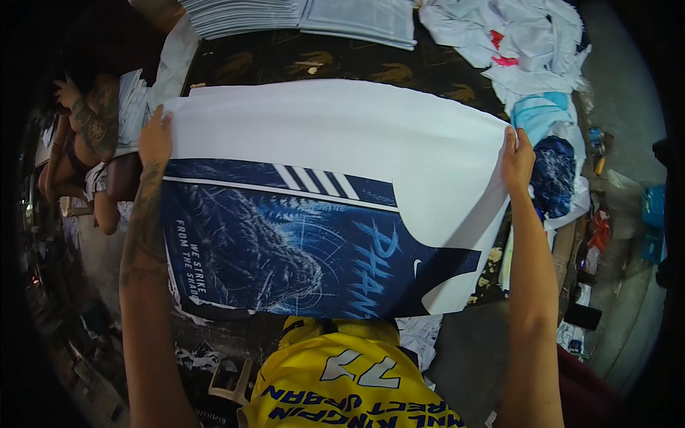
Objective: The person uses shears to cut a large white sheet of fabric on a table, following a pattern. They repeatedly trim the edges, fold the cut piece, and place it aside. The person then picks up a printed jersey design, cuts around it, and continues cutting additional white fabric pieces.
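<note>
A large white sheet [328, 121] printed with a dark blue garment panel, pale streaky artwork and white stripes stretches between my hands over a dark patterned table [335, 60]. My left hand [155, 134] grips the sheet's upper left corner, fingers at its edge. My right hand [518, 157] pinches the upper right corner, thumb on the front face. The sheet's lower edge hangs just above my yellow shirt [342, 371].
Folded pale sheets [357, 21] are stacked at the back. White and light-blue fabric [535, 114] heaps at the right. At the left, another person [96, 125] sits beside papers [132, 107]. A plastic chair [232, 381] shows low down. Blue containers [653, 221] stand far right.
</note>
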`<control>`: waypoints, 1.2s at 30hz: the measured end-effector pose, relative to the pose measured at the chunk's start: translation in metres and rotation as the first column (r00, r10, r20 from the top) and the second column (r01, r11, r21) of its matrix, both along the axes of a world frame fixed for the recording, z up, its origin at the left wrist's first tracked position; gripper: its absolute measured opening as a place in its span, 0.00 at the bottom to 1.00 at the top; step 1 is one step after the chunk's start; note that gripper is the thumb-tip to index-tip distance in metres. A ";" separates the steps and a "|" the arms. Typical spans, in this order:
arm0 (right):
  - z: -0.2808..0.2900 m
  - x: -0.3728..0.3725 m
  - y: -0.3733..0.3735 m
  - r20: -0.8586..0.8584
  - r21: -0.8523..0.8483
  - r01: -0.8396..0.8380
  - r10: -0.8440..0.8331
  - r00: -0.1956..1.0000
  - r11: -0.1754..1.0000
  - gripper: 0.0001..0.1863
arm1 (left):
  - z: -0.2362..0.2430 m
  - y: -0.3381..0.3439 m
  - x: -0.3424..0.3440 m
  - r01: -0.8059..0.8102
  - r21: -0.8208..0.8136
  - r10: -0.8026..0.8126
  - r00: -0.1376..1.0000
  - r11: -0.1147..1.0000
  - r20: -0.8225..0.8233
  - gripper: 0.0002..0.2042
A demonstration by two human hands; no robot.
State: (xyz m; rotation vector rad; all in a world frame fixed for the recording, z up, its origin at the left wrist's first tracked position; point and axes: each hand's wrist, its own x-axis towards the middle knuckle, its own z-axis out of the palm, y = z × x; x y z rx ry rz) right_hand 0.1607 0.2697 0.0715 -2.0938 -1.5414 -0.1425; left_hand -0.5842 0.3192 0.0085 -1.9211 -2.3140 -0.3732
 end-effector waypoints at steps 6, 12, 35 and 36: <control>-0.053 0.012 0.017 -0.022 -0.211 -0.012 0.008 1.000 0.977 0.24 | -0.025 0.031 -0.032 0.148 -0.133 -0.156 0.986 0.980 -0.051 0.19; -0.026 -0.035 -0.032 0.210 -0.133 -0.298 0.320 0.924 0.945 0.24 | 0.016 -0.008 0.025 0.139 0.017 -0.139 0.988 0.990 0.059 0.14; -0.306 0.004 -0.484 -0.693 -0.572 -0.142 -0.384 0.610 0.808 0.26 | -0.351 -0.513 0.113 -0.267 -0.619 -0.067 -0.943 0.739 0.327 0.27; -0.271 -0.004 -0.502 -0.699 -0.586 -0.136 -0.414 0.583 0.799 0.25 | -0.322 -0.531 0.093 -0.238 -0.679 0.002 -0.943 0.695 0.333 0.26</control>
